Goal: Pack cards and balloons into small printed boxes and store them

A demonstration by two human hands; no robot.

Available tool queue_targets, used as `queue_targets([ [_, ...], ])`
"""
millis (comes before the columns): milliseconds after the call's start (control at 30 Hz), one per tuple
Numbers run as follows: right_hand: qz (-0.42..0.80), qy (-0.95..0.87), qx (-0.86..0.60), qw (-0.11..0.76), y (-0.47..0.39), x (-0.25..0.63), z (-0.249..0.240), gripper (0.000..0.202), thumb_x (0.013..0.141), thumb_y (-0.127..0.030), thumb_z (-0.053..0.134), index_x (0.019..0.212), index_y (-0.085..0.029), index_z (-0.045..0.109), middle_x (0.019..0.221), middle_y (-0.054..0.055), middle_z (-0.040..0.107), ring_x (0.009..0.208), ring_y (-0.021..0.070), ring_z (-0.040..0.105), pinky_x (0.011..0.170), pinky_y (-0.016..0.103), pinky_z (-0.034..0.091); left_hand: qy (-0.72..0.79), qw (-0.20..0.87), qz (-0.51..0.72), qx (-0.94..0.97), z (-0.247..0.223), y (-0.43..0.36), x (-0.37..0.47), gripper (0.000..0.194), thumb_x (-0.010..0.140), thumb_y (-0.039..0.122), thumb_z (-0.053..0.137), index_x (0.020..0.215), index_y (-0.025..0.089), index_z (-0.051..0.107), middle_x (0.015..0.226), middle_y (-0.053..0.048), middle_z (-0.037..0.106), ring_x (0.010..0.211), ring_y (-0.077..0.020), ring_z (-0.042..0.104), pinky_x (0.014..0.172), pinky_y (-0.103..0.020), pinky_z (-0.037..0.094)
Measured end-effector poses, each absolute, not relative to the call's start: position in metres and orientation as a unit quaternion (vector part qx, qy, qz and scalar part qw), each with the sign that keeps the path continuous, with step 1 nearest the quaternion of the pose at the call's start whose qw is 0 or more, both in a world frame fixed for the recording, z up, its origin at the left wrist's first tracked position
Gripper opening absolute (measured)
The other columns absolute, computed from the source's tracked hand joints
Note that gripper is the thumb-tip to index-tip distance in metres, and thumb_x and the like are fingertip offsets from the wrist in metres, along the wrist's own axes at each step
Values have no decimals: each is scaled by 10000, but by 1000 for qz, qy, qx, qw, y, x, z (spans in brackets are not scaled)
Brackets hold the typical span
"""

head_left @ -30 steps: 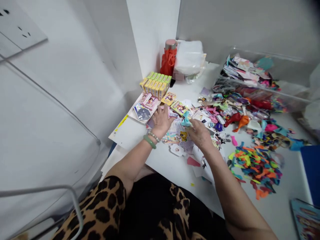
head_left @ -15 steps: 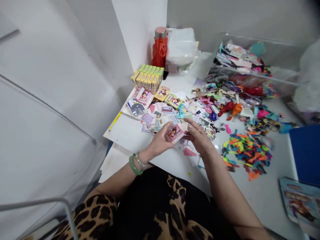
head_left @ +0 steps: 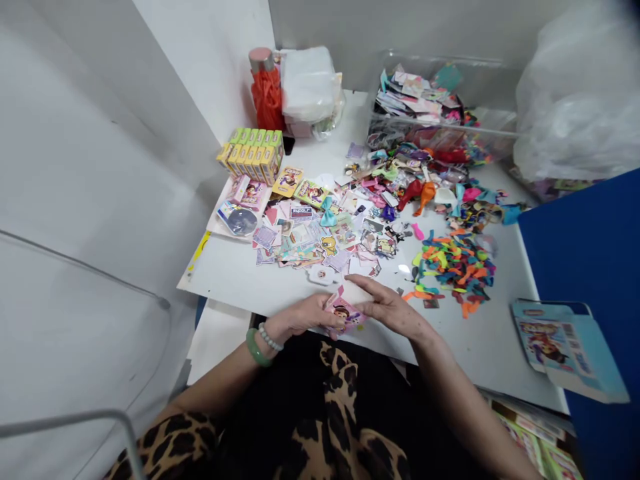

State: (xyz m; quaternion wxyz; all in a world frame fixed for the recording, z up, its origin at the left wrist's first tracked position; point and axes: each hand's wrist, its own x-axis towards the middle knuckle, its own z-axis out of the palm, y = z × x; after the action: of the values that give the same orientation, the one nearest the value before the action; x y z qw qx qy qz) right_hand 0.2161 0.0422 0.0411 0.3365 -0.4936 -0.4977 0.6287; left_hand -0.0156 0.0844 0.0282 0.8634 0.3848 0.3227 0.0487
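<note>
At the table's near edge, my left hand [head_left: 310, 315] grips a small pink cardboard box [head_left: 345, 313] printed with a cartoon girl. A pale flap sticks up from the box's open top. My right hand [head_left: 395, 312] has its fingers over that flap and its thumb against the box's right side. What is inside the box is hidden. Just beyond both hands lies a spread of stickers and small cards [head_left: 300, 243], with a bear sticker [head_left: 329, 245] and a turquoise bow [head_left: 328, 212] among them.
Yellow-green boxes [head_left: 253, 157] stand at the back left beside a red umbrella [head_left: 267, 97]. Colourful balloons [head_left: 457, 267] lie to the right. A clear bin [head_left: 493, 127] of cards stands behind. A light-blue opened box [head_left: 555, 347] rests at the right edge by a blue panel [head_left: 590, 247].
The pink box has come closer to my body, down to the table's near edge, with both hands on it. My view has shifted right, uncovering stickers that the hands had hidden.
</note>
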Motion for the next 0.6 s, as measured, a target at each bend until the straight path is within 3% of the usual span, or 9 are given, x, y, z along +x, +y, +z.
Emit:
queue_targets([
  [133,640,-500,-497,306,75,252,37,569,767,-449,810,1299,-256,741,1205,75,773,1100,276,712,968,456,581,346,856,105,370,30,87,-16,501,605,414,976,948,146,728,883,-47,734,749,-156,673,688,-289,593],
  [233,442,-522,-663,306,117,258,34,380,827,-448,707,1139,-241,766,1089,71,777,1010,278,695,937,459,549,400,822,175,365,29,93,-18,505,644,442,959,969,149,707,907,-55,730,774,-158,677,702,-282,579],
  [300,308,-549,-740,235,145,243,32,309,887,-421,617,1090,-232,753,1121,96,761,1049,305,671,930,458,521,422,803,200,370,27,98,-20,544,699,530,920,1022,156,691,909,-55,722,766,-159,674,681,-275,565],
  [367,226,-592,-760,143,166,219,29,369,915,-412,582,1192,-206,714,1205,149,729,1146,352,633,950,473,495,426,792,223,377,25,101,-21,610,758,599,863,1145,168,673,967,-64,725,784,-164,676,667,-269,555],
  [467,154,-632,-757,67,185,190,20,634,885,-411,640,1461,-162,550,1341,217,653,1253,392,577,1016,503,453,435,775,257,381,24,103,-23,678,793,587,843,1311,201,635,1133,-87,733,888,-179,688,720,-272,561],
  [533,156,-617,-768,68,190,186,12,731,833,-356,680,1515,-167,495,1320,206,661,1218,374,605,1008,485,462,453,765,257,378,25,103,-25,674,743,561,888,1266,195,673,1130,-85,742,914,-188,691,750,-280,561],
  [600,197,-588,-776,115,193,194,3,683,767,-307,698,1430,-200,573,1154,139,725,1054,327,667,906,429,507,465,763,250,372,27,103,-27,638,671,551,932,1138,168,724,1040,-77,756,873,-184,690,744,-282,553],
])
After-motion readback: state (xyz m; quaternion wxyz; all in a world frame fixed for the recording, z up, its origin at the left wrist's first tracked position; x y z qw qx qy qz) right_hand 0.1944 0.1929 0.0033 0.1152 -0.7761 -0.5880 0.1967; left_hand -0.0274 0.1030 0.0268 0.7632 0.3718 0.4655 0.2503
